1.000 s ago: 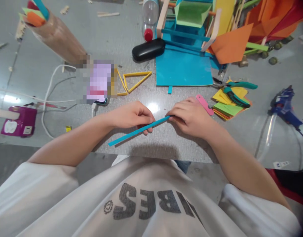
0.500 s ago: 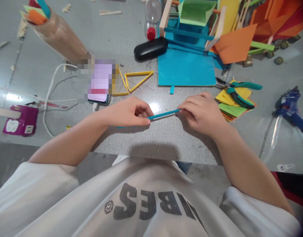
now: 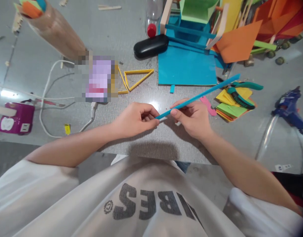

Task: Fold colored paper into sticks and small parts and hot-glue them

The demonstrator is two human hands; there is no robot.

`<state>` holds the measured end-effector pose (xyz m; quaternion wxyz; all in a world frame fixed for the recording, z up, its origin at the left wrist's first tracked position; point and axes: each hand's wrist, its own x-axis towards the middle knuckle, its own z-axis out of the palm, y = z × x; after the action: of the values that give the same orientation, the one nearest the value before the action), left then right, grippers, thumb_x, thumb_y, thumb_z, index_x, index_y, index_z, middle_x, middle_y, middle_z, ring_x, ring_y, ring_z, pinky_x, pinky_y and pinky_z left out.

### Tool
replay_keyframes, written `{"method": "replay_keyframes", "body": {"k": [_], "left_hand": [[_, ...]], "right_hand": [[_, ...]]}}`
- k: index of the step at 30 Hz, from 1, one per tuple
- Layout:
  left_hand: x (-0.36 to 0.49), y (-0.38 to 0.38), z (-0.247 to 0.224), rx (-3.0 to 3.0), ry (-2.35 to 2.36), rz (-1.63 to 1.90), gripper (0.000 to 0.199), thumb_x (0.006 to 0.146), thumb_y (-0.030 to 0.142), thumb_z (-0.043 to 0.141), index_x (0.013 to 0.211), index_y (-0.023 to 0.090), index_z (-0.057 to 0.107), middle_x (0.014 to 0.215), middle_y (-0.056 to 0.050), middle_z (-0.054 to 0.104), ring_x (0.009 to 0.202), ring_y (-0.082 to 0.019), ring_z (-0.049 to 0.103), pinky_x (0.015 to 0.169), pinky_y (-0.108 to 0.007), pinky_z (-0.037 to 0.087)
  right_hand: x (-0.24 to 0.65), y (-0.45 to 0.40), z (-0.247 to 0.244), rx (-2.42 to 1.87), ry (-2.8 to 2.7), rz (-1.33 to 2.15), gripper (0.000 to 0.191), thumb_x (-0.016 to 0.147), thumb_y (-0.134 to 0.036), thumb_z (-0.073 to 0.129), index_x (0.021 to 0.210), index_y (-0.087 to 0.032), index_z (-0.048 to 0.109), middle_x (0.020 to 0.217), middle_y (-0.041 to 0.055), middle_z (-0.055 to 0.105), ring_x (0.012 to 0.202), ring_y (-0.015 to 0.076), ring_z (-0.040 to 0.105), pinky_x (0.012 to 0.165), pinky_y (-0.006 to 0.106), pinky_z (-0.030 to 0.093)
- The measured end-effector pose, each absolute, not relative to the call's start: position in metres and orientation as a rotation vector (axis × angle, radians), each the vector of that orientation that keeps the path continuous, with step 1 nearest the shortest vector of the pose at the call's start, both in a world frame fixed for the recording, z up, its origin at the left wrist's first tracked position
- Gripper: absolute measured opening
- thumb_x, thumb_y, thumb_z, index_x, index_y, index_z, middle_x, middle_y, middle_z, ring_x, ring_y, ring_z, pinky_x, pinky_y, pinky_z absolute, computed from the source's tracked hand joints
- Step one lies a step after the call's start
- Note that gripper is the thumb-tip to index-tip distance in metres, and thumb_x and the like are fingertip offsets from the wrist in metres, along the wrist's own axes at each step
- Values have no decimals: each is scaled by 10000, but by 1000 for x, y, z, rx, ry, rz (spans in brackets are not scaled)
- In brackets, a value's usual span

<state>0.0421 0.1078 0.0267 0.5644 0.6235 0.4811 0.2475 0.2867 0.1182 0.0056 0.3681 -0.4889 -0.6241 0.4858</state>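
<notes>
A narrow blue paper strip (image 3: 215,87) slants up to the right between my hands, its far end over the pliers. My left hand (image 3: 139,119) pinches its lower left end. My right hand (image 3: 193,118) grips the strip a little farther along, thumb on top. Beyond my hands lies a blue sheet (image 3: 187,65) with a small blue scrap (image 3: 172,89) at its front edge. A yellow triangle (image 3: 138,79) of folded strips rests on the table, beside a second yellow shape partly hidden by the blurred phone (image 3: 99,79).
Teal-handled pliers (image 3: 240,95) lie on coloured paper pieces (image 3: 232,110), near a pink scrap (image 3: 208,105). A blue glue gun (image 3: 289,108) is at right. Left stand a purple charger (image 3: 16,117) and a tall brown holder (image 3: 57,34). A black case (image 3: 151,46) and bottle (image 3: 153,16) sit behind.
The strip has shifted and now extends far up to the right past my right hand. My right hand has moved left and turned, uncovering the pink scrap.
</notes>
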Motion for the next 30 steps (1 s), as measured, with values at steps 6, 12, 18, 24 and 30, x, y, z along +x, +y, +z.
{"method": "replay_keyframes", "body": {"k": [6,12,18,24,30], "left_hand": [[45,103,19,1700,1221,632,132,953,304,789,909,182,813,751,-5,770,675,-131,666,635,-269,487],[45,101,19,1704,1230,674,147,960,294,782,869,182,811,749,-3,778,675,-127,658,622,-269,458],[46,102,19,1601,1177,688,152,943,280,798,836,174,818,744,-21,786,660,-126,647,598,-263,456],[47,103,16,1485,1127,675,146,952,286,802,875,168,840,799,-49,830,677,-137,698,598,-255,492],[47,103,16,1453,1146,647,131,935,281,815,934,160,866,814,-54,841,680,-145,728,593,-249,509]], "right_hand": [[281,116,8,-1145,-1451,1451,412,882,-668,917,889,-285,763,713,12,750,617,210,730,584,407,657],[280,111,9,-1127,-1429,1402,397,871,-618,945,866,-259,775,723,25,778,624,214,763,583,400,689],[280,111,8,-1118,-1427,1408,349,894,-577,936,854,-267,781,720,22,772,622,212,755,594,407,700],[281,112,7,-1108,-1424,1414,375,900,-591,936,866,-255,773,710,14,767,606,187,745,574,364,688],[282,114,6,-1103,-1407,1442,375,906,-589,937,862,-256,771,725,18,766,605,177,735,582,359,692]]}}
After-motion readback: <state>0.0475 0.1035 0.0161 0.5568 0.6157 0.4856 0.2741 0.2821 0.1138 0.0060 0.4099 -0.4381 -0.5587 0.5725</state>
